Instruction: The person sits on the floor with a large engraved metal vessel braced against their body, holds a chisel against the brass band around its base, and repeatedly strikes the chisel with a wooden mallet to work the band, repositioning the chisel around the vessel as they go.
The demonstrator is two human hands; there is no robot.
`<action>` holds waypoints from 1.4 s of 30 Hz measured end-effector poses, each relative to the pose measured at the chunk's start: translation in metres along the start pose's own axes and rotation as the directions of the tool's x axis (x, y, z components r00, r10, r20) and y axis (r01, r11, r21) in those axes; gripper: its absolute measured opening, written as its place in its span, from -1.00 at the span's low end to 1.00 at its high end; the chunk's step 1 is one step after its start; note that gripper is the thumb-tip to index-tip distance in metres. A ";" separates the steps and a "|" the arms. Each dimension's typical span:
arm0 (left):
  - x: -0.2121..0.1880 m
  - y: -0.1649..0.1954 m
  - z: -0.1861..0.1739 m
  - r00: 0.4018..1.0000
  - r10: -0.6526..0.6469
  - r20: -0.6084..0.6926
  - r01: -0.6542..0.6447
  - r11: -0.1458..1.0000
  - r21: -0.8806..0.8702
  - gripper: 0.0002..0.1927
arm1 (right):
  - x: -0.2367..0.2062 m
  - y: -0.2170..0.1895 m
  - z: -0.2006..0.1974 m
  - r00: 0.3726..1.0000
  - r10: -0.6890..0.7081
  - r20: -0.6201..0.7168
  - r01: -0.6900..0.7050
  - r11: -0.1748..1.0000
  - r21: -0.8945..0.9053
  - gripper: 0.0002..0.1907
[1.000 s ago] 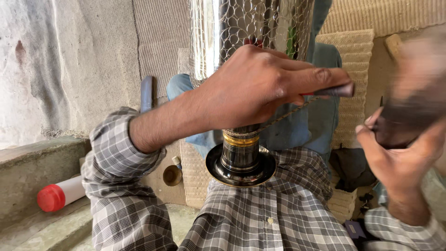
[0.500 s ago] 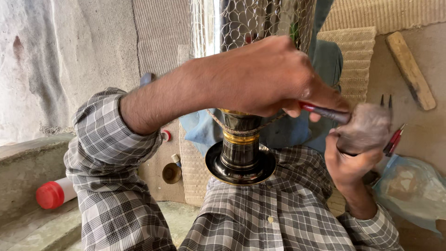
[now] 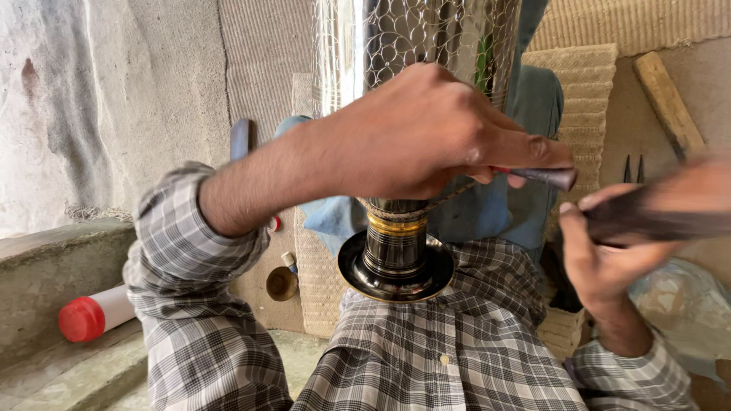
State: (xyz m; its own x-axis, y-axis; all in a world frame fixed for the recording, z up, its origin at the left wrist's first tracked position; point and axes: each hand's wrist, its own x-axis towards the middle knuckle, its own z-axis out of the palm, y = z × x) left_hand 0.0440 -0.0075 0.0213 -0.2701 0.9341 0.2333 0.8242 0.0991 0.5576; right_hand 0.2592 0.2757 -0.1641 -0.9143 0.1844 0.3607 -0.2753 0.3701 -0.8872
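Left hand (image 3: 426, 137) holds the punch (image 3: 544, 177) level, pointing right.

A white cylindrical bottle with a red cap (image 3: 95, 313) lies on its side on the concrete step (image 3: 53, 251), at its left end by the wall.

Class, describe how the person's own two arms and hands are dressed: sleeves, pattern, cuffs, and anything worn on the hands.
Both arms wear a grey-and-white checked shirt. The left sleeve is pushed up, leaving the forearm bare; the right cuff sits near the wrist. The left hand and right hand are bare: no gloves, and no rings or watch visible, though the right hand is partly motion-blurred.
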 end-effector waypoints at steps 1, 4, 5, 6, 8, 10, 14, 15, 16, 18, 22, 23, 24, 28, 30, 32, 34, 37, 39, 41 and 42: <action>-0.005 0.003 0.004 0.998 -0.022 -0.053 0.027 0.995 0.094 -0.51 | 0.010 -0.005 -0.006 0.999 -0.024 0.025 0.024 1.000 0.008 -0.13; -0.019 0.011 0.015 0.977 -0.076 -0.199 0.130 0.954 0.272 -0.46 | 0.048 -0.026 -0.023 0.986 -0.086 0.140 0.097 0.993 -0.073 -0.14; -0.024 0.015 0.019 0.967 -0.107 -0.230 0.168 0.951 0.261 -0.42 | 0.058 -0.035 -0.028 0.984 -0.035 0.177 0.060 0.989 -0.137 -0.25; -0.028 0.017 0.022 0.956 -0.139 -0.260 0.203 0.950 0.236 -0.41 | 0.069 -0.044 -0.034 0.977 0.015 0.213 0.029 0.979 -0.202 -0.36; -0.035 0.020 0.028 0.927 -0.202 -0.315 0.265 0.949 0.171 -0.44 | 0.086 -0.060 -0.044 0.943 0.077 0.324 0.046 0.933 -0.356 -0.63; -0.041 0.024 0.033 0.891 -0.232 -0.391 0.307 0.941 0.141 -0.43 | 0.099 -0.068 -0.052 0.889 -0.011 0.457 0.236 0.868 -0.437 -0.71; -0.046 0.035 0.041 0.791 -0.284 -0.542 0.387 0.918 0.084 -0.41 | 0.114 -0.068 -0.056 0.888 0.170 0.427 0.057 0.882 -0.469 -0.69; -0.047 0.037 0.041 0.770 -0.302 -0.562 0.402 0.914 0.061 -0.43 | 0.117 -0.064 -0.053 0.883 0.214 0.417 0.007 0.883 -0.469 -0.68; -0.047 0.040 0.040 0.748 -0.319 -0.582 0.416 0.909 0.036 -0.44 | 0.121 -0.064 -0.052 0.873 0.254 0.416 -0.023 0.874 -0.486 -0.67; -0.048 0.045 0.038 0.723 -0.332 -0.605 0.420 0.907 0.005 -0.46 | 0.130 -0.063 -0.047 0.853 0.285 0.438 -0.028 0.862 -0.507 -0.65; -0.046 0.050 0.035 0.694 -0.279 -0.663 0.395 0.918 0.027 -0.49 | 0.153 -0.068 -0.040 0.812 0.280 0.512 0.034 0.853 -0.520 -0.59; -0.047 0.052 0.035 0.701 -0.296 -0.649 0.412 0.911 0.028 -0.49 | 0.159 -0.071 -0.043 0.791 0.305 0.530 0.026 0.849 -0.528 -0.58; -0.047 0.052 0.035 0.700 -0.302 -0.647 0.415 0.910 0.024 -0.50 | 0.164 -0.074 -0.045 0.773 0.320 0.548 0.030 0.844 -0.536 -0.56; -0.051 0.051 0.043 0.663 -0.299 -0.686 0.389 0.921 -0.025 -0.54 | 0.173 -0.092 -0.062 0.709 0.344 0.616 0.084 0.826 -0.557 -0.50; -0.053 0.053 0.052 0.609 -0.311 -0.730 0.406 0.913 -0.050 -0.56 | 0.173 -0.101 -0.067 0.709 0.191 0.679 0.217 0.856 -0.469 -0.50; -0.054 0.049 0.060 0.555 -0.287 -0.781 0.418 0.908 -0.037 -0.58 | 0.176 -0.111 -0.068 0.685 0.060 0.726 0.332 0.861 -0.385 -0.48; -0.053 0.045 0.070 0.500 -0.252 -0.828 0.410 0.912 -0.030 -0.60 | 0.182 -0.120 -0.067 0.644 -0.004 0.765 0.403 0.852 -0.335 -0.43; -0.054 0.041 0.079 0.434 -0.223 -0.873 0.387 0.921 -0.043 -0.60 | 0.193 -0.132 -0.065 0.567 -0.052 0.822 0.475 0.836 -0.276 -0.35; -0.055 0.041 0.081 0.431 -0.199 -0.880 0.363 0.931 -0.033 -0.60 | 0.195 -0.136 -0.062 0.569 -0.063 0.820 0.490 0.826 -0.277 -0.38; -0.057 0.041 0.080 0.441 -0.194 -0.876 0.335 0.941 -0.040 -0.59 | 0.191 -0.136 -0.059 0.616 -0.054 0.786 0.472 0.824 -0.313 -0.49; -0.057 0.040 0.078 0.447 -0.190 -0.874 0.320 0.946 -0.042 -0.58 | 0.187 -0.134 -0.057 0.638 -0.051 0.768 0.463 0.822 -0.330 -0.55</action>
State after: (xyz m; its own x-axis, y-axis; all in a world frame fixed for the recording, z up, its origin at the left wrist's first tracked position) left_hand 0.1313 -0.0300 -0.0320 -0.7125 0.0987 0.6947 0.6725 0.3785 0.6360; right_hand 0.1417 0.3127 0.0391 -0.7977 -0.6005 0.0544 -0.5518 0.6906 -0.4676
